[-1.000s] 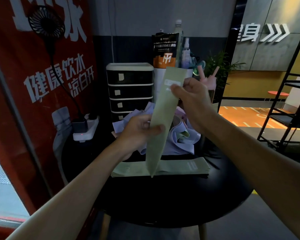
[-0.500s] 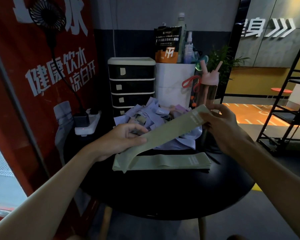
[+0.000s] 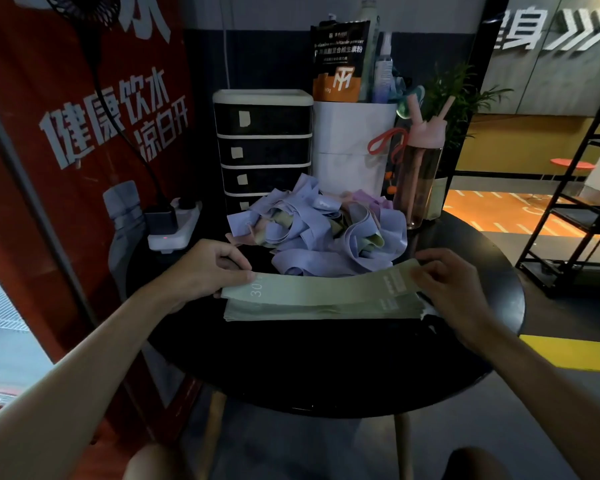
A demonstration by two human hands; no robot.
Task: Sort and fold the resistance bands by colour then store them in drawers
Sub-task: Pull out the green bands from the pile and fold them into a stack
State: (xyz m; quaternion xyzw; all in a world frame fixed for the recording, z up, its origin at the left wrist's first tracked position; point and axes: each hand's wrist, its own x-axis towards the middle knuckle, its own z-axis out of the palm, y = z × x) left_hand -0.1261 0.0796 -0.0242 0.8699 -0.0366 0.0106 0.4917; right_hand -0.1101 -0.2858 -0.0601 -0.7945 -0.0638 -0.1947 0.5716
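A green resistance band (image 3: 323, 287) stretches flat between my hands, just above a stack of green bands (image 3: 312, 310) lying on the round black table (image 3: 326, 368). My left hand (image 3: 208, 268) pinches its left end and my right hand (image 3: 447, 285) pinches its right end. Behind it sits a tangled heap of lilac, pink and green bands (image 3: 319, 233). A small black drawer unit (image 3: 263, 147) with a white top and several closed drawers stands at the back of the table.
A white bin (image 3: 352, 143) holding a pouch and bottles stands right of the drawers, with a pink bottle (image 3: 420, 174) beside it. A power strip (image 3: 172, 226) lies at the table's left. A red banner is at left, a black rack at right.
The green band went from hanging upright, to slanted, to level over the green stack. Both hands dropped toward the table and moved apart to the band's ends.
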